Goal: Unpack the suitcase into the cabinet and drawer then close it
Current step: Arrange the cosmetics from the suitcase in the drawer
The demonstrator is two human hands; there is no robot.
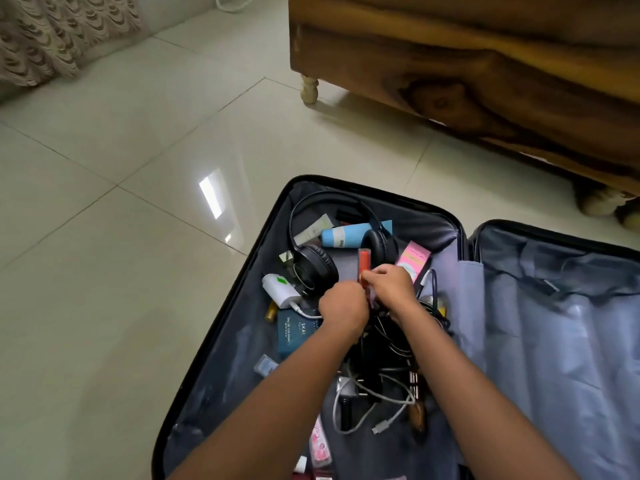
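One blue box reads "SKAI", "EAU DE COLOGNE".

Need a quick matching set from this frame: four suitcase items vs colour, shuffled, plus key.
Items:
1. headphones
2. bottle
3. charger
4. cologne box

Colours:
A. white with a green sticker
B. dark blue
C. black
D. light blue

Pairs: 1-C, 2-D, 3-A, 4-B. All four lie in the left half of the open suitcase.
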